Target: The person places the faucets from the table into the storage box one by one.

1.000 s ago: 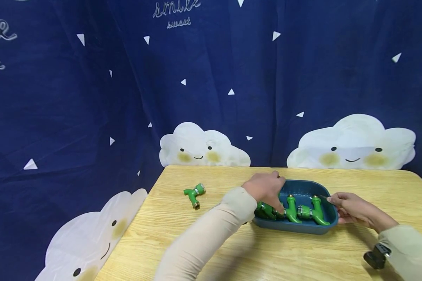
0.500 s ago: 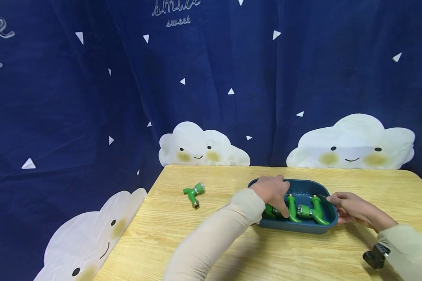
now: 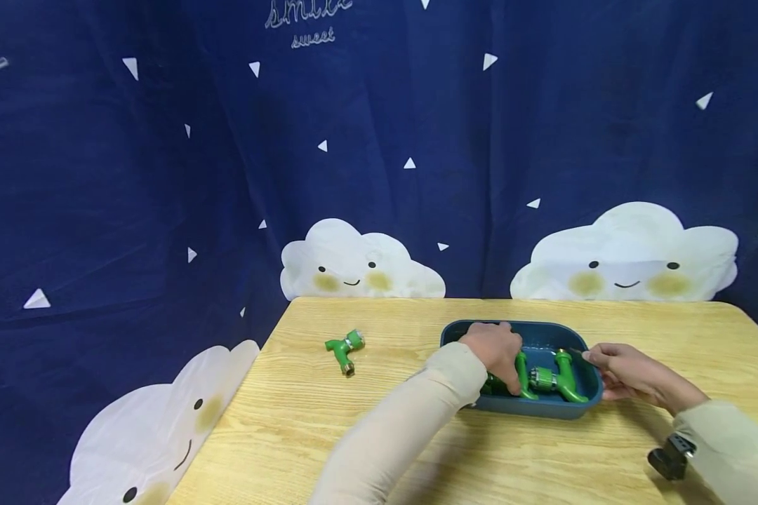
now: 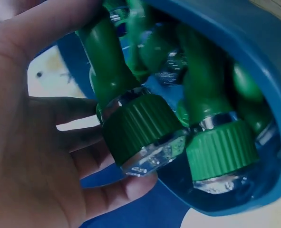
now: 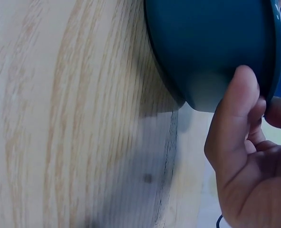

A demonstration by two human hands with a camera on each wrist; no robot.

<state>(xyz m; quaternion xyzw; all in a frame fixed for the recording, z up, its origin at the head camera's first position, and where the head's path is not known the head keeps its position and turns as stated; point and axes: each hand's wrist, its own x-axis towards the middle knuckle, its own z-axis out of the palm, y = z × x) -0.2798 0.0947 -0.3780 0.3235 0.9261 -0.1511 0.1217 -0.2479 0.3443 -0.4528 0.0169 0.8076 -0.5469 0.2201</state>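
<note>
A dark blue oval bin [image 3: 537, 407] on the table holds several green taps. Reaching down into its left half is my left hand [image 3: 495, 351]. In the left wrist view, thumb and fingers hold a green tap [image 4: 107, 71] by its body, with its ribbed knob towards the camera. Right beside it is another green tap [image 4: 216, 147]. At the bin's right end, my right hand [image 3: 634, 375] pinches the rim, the thumb and fingers on either side of the wall [image 5: 211, 52]. A green tap [image 3: 566, 382] lies near that end.
One more green tap [image 3: 345, 351] lies apart on the left of the wooden table [image 3: 290, 421]. Behind the table hangs a dark blue curtain [image 3: 366, 126] with white clouds. A small black device [image 3: 672, 456] is strapped at the right sleeve.
My left hand has moved to the right and lower inside the bin, covering more of the middle tap. The right hand keeps its hold on the rim.
</note>
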